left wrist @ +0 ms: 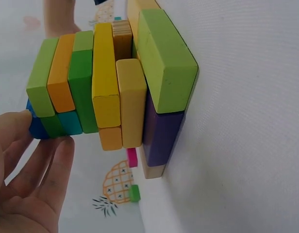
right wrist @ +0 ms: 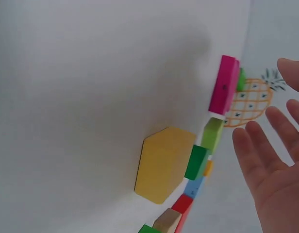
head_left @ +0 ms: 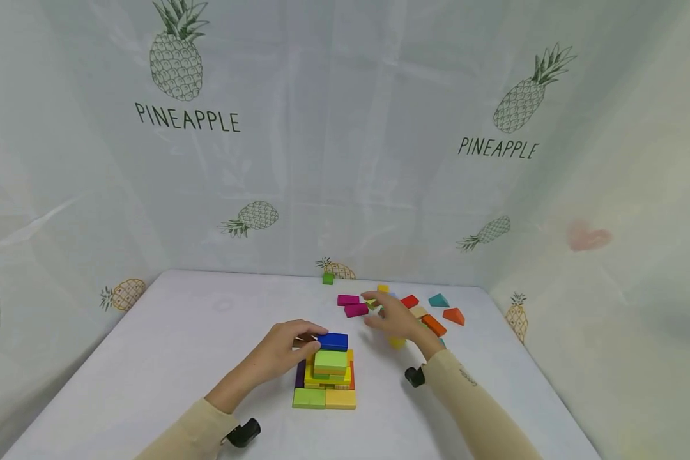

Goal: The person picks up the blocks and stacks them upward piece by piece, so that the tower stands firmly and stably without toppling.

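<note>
"What have your left fingers got?"

"The thumb and fingers of my left hand (head_left: 280, 350) pinch the left end of the blue block (head_left: 335, 342), at the top of the stack (head_left: 324, 375) on the tabletop (head_left: 201, 332)."

"And the right?"

"My right hand (head_left: 398, 321) is raised among the loose blocks, fingers loosely spread, holding nothing. Two magenta blocks (head_left: 356, 310) lie just left of it, and a yellow block (right wrist: 166, 162) is near."
</note>
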`<move>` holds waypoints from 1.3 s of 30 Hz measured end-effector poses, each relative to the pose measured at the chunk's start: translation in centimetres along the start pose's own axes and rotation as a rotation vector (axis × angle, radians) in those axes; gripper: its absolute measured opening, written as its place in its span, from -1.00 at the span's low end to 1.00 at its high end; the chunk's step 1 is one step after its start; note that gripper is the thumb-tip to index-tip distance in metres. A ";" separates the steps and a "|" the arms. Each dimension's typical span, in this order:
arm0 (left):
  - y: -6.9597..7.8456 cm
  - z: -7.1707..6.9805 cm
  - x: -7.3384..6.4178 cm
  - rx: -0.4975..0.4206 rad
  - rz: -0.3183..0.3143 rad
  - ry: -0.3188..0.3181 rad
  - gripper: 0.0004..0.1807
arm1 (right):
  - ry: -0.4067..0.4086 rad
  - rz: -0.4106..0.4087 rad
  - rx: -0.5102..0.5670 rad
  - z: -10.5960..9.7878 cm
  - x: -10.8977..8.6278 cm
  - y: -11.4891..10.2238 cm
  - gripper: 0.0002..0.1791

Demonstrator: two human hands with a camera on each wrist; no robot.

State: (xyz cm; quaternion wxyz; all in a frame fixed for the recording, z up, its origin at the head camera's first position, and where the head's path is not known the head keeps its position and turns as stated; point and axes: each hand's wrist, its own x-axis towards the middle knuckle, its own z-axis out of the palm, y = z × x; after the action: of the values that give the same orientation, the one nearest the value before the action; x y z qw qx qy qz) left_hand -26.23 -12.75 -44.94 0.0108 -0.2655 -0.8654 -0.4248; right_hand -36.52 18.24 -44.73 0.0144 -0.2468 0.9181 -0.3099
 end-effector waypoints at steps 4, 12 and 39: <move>0.2 0.0 0.1 0.005 -0.002 -0.002 -0.64 | -0.022 0.033 -0.012 0.3 1.6 0.5 -0.37; 0.4 0.1 0.2 0.002 -0.007 -0.006 -0.65 | -0.047 0.063 -0.061 1.1 2.7 1.2 -0.40; 0.1 -0.1 -0.1 0.005 -0.016 -0.007 -0.63 | -0.035 0.117 -0.157 2.3 2.8 1.4 -0.70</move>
State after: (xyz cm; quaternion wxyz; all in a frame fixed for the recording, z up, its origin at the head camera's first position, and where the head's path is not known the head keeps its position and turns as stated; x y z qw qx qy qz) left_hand -26.16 -12.85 -44.83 0.0054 -0.2601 -0.8686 -0.4217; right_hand -39.23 16.62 -47.04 0.0291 -0.1986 0.9519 -0.2315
